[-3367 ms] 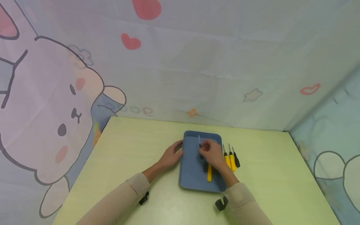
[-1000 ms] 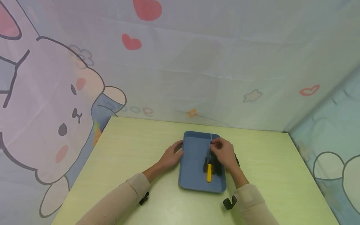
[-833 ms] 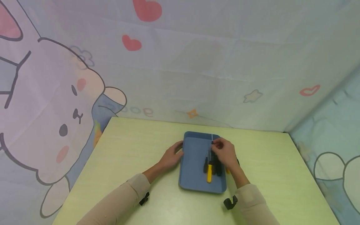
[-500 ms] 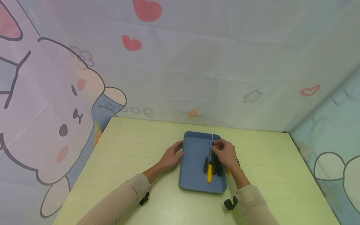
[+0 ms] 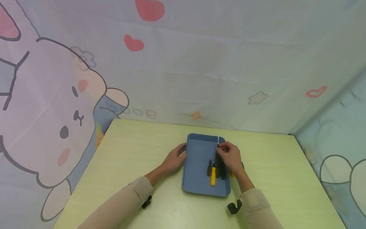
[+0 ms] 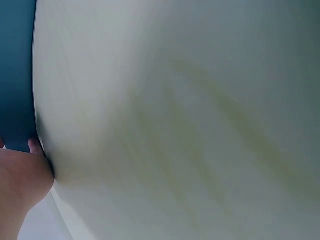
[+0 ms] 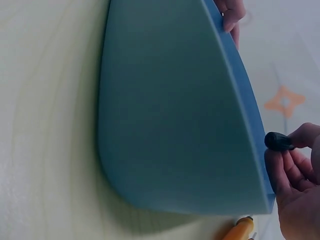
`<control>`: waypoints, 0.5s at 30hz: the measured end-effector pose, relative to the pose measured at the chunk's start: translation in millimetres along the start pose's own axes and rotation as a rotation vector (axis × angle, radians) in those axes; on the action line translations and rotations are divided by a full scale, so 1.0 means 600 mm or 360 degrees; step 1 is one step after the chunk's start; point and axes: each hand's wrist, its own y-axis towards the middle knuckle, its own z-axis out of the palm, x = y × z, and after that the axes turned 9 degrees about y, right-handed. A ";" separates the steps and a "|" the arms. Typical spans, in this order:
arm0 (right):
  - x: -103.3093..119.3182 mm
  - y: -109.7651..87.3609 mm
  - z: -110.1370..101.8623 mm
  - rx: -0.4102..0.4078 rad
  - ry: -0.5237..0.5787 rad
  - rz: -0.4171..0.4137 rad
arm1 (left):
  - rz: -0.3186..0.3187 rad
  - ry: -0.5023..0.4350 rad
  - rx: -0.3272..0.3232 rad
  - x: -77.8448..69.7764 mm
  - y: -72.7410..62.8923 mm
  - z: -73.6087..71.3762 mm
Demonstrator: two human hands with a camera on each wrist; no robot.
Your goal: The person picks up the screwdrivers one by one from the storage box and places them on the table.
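Note:
My right hand pinches a small screwdriver over the upper right part of the blue tray, its thin metal shaft pointing toward the back wall. The dark rounded end of its handle shows between thumb and fingers in the right wrist view. Against the tray's left side rests my left hand, thumb and fingers touching the rim. A yellow-handled screwdriver lies in the tray beside a small black one. More dark handles lie by them, partly covered by my right hand.
Right of the tray, a yellow handle and a dark handle peek out from behind my right wrist. Black wrist mounts hang at my sleeves. A printed cloth wall rises behind the pale green table.
My right hand has moved right with the screwdriver, from the tray's middle to its right side, uncovering tools in the tray and partly covering those beside it. My left hand stays put.

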 end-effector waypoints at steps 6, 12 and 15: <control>0.000 0.004 -0.003 -0.0031 0.0105 0.0042 | 0.0037 -0.0030 -0.0012 -0.005 0.003 -0.002; -0.004 -0.001 -0.002 -0.0055 0.0175 0.0084 | 0.0055 -0.0019 -0.0009 -0.004 0.003 -0.002; -0.009 -0.002 0.000 -0.0070 0.0206 0.0076 | 0.0062 -0.0015 -0.0002 -0.005 0.001 -0.004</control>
